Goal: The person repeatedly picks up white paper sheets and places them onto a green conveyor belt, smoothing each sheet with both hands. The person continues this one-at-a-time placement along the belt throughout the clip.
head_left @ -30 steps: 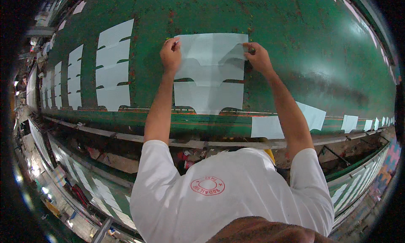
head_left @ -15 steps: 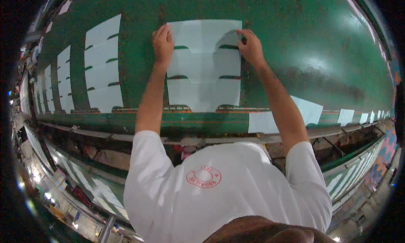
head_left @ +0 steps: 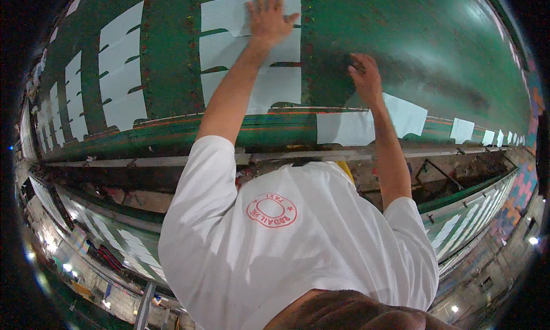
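My left hand (head_left: 269,22) lies flat with spread fingers on the far white cut piece (head_left: 226,16), which looks like fabric. Below it, more white pieces (head_left: 281,83) with curved notches at their sides form a column on the green table (head_left: 338,20). Part of that column is hidden by my left forearm. To the right, my right hand (head_left: 366,79) is above the bare green surface, its fingers loosely bent and apart, with nothing visible in them. Near my right forearm are a white piece (head_left: 342,128) at the table's near edge and a tilted one (head_left: 405,116).
Further columns of white pieces (head_left: 123,63) line the table to the left. Smaller-looking white pieces (head_left: 462,130) follow along the near edge to the right. A rail (head_left: 269,157) runs between my body and the table. Behind me stands another green table with white pieces (head_left: 136,248).
My left hand has moved right, from the far piece's left corner to flat on top of it. My right hand has left its right corner and moved right. The view has shifted.
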Tool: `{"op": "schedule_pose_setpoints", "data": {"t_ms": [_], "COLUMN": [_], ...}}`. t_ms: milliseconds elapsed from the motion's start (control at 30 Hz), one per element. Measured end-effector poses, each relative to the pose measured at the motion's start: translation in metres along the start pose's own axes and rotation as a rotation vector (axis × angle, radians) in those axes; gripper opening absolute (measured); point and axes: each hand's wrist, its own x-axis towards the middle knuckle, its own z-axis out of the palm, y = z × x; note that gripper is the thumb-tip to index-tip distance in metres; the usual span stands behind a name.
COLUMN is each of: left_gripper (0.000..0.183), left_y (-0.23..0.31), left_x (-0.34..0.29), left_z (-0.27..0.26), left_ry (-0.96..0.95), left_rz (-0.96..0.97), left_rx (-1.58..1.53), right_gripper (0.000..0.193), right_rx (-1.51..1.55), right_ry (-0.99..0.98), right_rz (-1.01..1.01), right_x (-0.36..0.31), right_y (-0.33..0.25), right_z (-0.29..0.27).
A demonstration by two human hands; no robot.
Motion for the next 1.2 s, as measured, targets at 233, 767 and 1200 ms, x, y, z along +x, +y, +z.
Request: {"op": "schedule_pose_setpoints", "data": {"t_ms": [233,767,1200], "left_gripper": [0.077,0.058,0.021], "left_y": [0.115,0.31,0.18], "left_x": [-0.039,-0.261,-0.208], "left_z": [-0.03,-0.16,-0.171], "left_ry": [-0.068,-0.414,0.008], "left_rz": [0.238,-0.265,-0.364], "left_rx": [-0.476,-1.104,-0.851], "right_gripper": [0.033,0.025,0.024], "right_rx": [-0.427,-0.073,0.388], "right_ry": [0.006,-0.418,-0.927], "right_rz": [0.073,0.121,-0.085], "right_x": [-0.098,-0.117,-0.062], "right_y": [0.066,0.046,0.006], "right_z": [-0.125,-0.148,-0.032]}}
